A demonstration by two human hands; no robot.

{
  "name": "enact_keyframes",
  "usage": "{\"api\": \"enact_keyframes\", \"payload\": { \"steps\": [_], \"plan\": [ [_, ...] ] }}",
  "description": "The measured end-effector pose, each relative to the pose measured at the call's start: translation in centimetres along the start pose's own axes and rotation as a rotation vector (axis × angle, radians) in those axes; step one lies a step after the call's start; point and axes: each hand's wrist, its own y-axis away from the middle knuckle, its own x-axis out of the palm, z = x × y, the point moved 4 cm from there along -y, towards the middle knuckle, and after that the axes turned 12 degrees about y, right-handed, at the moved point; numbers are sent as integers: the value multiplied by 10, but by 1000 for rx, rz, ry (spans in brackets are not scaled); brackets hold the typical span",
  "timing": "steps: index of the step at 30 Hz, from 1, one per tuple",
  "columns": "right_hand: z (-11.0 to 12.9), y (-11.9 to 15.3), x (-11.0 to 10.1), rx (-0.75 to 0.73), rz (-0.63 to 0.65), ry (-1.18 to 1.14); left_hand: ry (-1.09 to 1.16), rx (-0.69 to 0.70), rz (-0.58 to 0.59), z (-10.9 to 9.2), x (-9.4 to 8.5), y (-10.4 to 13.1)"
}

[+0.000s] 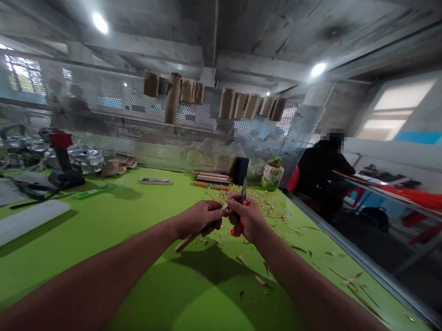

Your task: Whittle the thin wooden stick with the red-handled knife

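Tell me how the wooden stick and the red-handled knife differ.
The wooden stick is tan; the red-handled knife has a dark blade. The wooden stick slants to the lower left; the red-handled knife looks nearly upright, blade uppermost. The left grip has the wooden stick, the right grip the red-handled knife. Both are above the green table.

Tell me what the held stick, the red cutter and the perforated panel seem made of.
Stick: probably unfinished wood or bamboo; pale tan, matte, with similar shavings nearby.
Cutter: grey blade, likely metal; bright red body suggests plastic.
Perforated panel: likely bare metal, given its grey, faintly shiny, hole-punched surface.
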Motion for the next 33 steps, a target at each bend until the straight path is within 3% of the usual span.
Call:
{"api": "enact_keyframes", "payload": {
  "steps": [6,9,13,16,20,25,30,33],
  "plan": [
    [-10,-21,-39,33,-281,64,-77,-125,-52,15,-13,-3],
    [-13,-25,-52,18,-327,478,41,-141,-147,21,-16,-5],
    [-7,-17,-35,-66,-216,1262,125,-116,-178,22,-6,-6],
    [-4,-7,-14,-68,-73,1518,134,-102,-199,18,4,-4],
    [0,0,-2,-58,0,1623,140,-58,-264,16,9,-3],
    [-2,-2,-7,-46,12,1662,146,-44,-285,16,6,-3],
    [-5,-10,-8,-71,-30,1694,202,-34,-257,12,5,-2],
    [-6,-20,-25,4,-107,1669,218,-85,-236,13,9,1]
  ]
}}
